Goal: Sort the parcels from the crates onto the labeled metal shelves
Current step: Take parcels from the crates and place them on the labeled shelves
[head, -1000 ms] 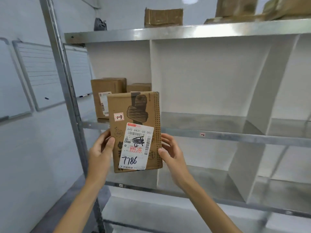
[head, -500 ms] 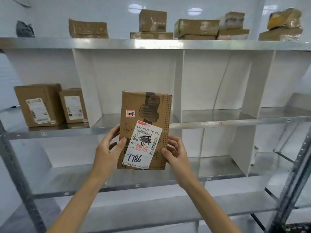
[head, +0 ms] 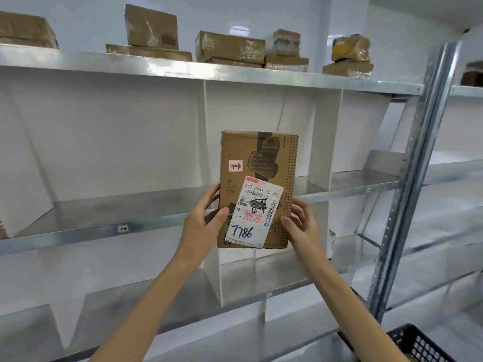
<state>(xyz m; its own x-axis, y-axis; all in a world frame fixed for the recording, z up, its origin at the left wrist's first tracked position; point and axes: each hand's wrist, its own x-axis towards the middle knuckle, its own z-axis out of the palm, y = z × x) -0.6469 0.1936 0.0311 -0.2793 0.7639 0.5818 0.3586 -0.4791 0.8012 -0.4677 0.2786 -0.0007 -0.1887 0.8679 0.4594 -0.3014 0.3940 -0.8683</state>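
Note:
I hold a brown cardboard parcel upright in front of the metal shelves, level with the middle shelf. Its white shipping label reads 7786 in blue ink, and a small red sticker reads 1-3. My left hand grips the parcel's lower left edge. My right hand grips its lower right edge. White dividers split the shelf into compartments. A small tag reading 1-2 sits on the shelf's front lip to the left of the parcel.
Several taped brown parcels lie on the top shelf. A steel upright post stands at the right, with another shelf unit beyond it. A black crate's corner shows at the bottom right. A lower shelf runs beneath the parcel.
The view has swung right along the shelves: the two boxes on the middle shelf's left end have left the frame. The parcel stays upright in both hands.

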